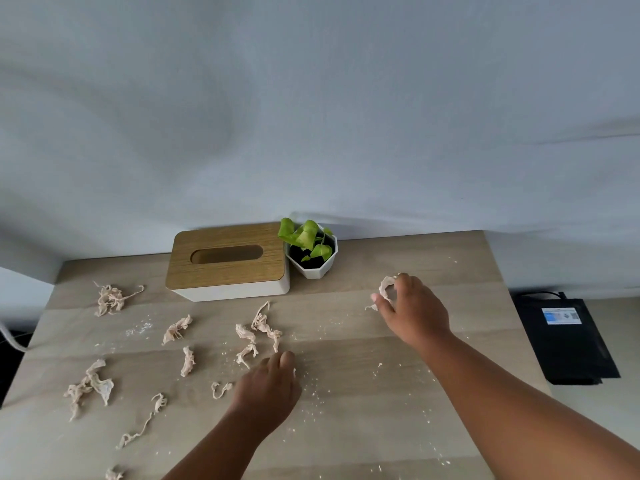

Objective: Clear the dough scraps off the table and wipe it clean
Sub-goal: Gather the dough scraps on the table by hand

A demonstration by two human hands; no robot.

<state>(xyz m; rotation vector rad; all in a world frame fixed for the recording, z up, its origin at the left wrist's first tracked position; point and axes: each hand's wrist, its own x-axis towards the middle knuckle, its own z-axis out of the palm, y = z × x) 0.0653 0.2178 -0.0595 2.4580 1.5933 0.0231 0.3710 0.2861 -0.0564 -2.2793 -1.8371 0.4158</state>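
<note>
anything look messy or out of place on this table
Yes. Torn, stringy beige dough scraps lie scattered over the left and middle of the light wooden table, with white flour specks dusted about. The right hand is curled on one scrap. The wood-lidded tissue box shows no tissue.

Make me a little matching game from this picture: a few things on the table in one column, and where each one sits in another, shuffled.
Things:
1. tissue box
2. potted plant
3. right hand
4. left hand

Places:
A. middle of the table, palm down among flour specks
B. back edge, wooden lid on top
C. far right side, fingers closed around a dough scrap
D. just right of the tissue box, in a white pot

Pairs: 1-B, 2-D, 3-C, 4-A
</note>
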